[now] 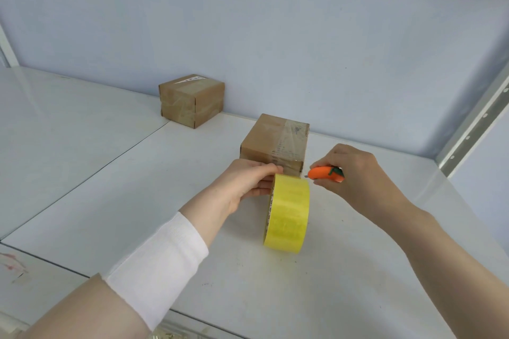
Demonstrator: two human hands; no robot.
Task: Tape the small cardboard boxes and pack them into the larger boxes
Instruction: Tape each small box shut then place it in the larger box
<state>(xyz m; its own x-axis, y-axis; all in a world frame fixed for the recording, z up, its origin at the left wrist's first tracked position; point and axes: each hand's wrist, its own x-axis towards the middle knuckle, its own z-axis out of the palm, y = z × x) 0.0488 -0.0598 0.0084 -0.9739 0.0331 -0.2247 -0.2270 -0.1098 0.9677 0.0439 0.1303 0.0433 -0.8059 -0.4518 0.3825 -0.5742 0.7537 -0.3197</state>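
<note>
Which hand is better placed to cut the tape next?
Right. The right hand already holds the orange cutter, its tip beside the top of the tape roll, which the left hand grips.

Left hand: gripping the yellow tape roll at its upper left edge, fingers curling over the top.
Tape roll: standing on edge, touching or just above the white worktop; cannot tell which.
Right hand: pinching a small orange carrot-shaped cutter, tip pointing at the roll's top right edge.
Near box: sitting just behind the roll, clear tape running over its top and front.
Far box: resting well apart, by the pale blue wall, taped.
Left forearm: wearing a white sleeve.
</note>
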